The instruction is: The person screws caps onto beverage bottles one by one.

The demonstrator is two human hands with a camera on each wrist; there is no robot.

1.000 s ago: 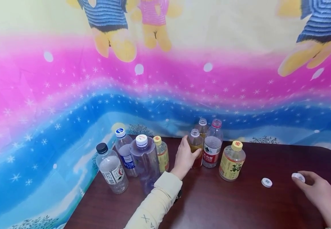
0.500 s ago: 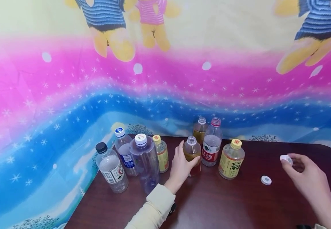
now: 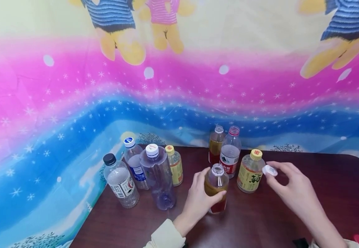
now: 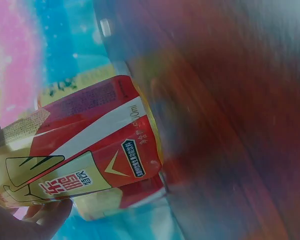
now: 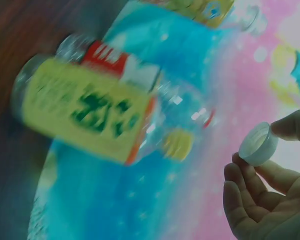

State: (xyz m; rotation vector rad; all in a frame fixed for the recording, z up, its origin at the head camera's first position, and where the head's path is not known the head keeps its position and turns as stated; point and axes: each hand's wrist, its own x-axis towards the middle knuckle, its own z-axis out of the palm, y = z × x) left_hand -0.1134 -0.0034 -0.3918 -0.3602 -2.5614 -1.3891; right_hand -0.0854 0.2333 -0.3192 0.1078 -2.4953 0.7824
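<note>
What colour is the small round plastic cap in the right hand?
White. The round cap in the right hand shows best in the right wrist view.

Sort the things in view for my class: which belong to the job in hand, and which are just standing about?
In the job:
left hand, gripping the near open bottle
right hand, pinching a white cap

Apparently just standing about:
black-capped bottle
blue-and-white-capped bottle
purple bottle
left yellow-capped bottle
right yellow-capped bottle
red-ringed open bottle
rear open bottle

The tabletop (image 3: 254,224) is presenting glossy wood; the gripped bottle (image 3: 218,184) is presenting glossy plastic; the pinched cap (image 3: 270,170), smooth opaque plastic.
</note>
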